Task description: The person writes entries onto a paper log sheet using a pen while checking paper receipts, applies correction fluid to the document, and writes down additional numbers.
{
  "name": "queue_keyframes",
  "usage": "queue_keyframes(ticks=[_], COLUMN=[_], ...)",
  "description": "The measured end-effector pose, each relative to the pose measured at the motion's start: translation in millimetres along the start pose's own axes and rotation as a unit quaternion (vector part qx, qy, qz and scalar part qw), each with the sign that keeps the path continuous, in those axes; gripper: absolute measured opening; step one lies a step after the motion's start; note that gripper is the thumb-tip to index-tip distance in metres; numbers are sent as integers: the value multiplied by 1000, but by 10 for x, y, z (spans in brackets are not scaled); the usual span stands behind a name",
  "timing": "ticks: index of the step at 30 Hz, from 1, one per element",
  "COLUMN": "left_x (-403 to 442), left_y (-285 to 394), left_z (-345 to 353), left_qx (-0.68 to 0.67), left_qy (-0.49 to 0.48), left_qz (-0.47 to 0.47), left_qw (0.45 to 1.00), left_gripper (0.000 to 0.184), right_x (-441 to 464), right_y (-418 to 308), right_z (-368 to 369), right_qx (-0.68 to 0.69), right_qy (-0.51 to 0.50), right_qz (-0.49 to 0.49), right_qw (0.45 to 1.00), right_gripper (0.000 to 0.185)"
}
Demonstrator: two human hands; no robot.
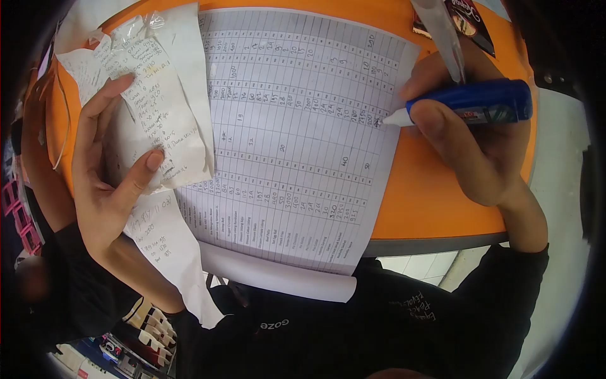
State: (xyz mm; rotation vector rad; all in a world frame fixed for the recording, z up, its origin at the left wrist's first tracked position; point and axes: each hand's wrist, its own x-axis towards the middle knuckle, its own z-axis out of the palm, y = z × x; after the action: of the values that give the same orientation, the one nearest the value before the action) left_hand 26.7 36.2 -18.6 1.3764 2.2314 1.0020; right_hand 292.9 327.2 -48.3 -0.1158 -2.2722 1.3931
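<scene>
My left hand [110,189] holds a bunch of handwritten paper slips [180,136], with thumb and fingertips pressed on their face. A long narrow slip [173,237] hangs below it toward my lap. Under the slips lies a large printed table sheet [284,126] with handwritten numbers; its near edge curls over the table edge. My right hand [470,136] grips a blue correction pen [499,104], its white tip at the sheet's right-hand columns, beside a scribbled-over figure. A clear pen [442,38] also sticks up from behind the right fingers; its lower end is hidden.
The orange table [435,196] carries the papers, and its dark edge runs in front of my body. A dark printed packet [470,25] lies at the far right. Another person's arm [44,170] is at the left, near pink items [19,215] and shelved goods [148,335].
</scene>
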Motion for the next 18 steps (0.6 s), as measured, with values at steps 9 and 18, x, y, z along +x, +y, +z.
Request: queue_keyframes(ticks=[9, 18], left_x=[-1, -10], left_y=[-20, -37], left_z=[-8, -17], left_qx=[2, 6], left_qy=[-1, -2], left_qz=[3, 0], left_qw=[1000, 1000], left_gripper=[74, 74], right_x=[93, 154], right_y=[3, -15], right_z=[-141, -217], right_qx=[-83, -68], right_qy=[-87, -109], right_qz=[-10, 18], right_qw=[993, 992], right_gripper=[21, 21])
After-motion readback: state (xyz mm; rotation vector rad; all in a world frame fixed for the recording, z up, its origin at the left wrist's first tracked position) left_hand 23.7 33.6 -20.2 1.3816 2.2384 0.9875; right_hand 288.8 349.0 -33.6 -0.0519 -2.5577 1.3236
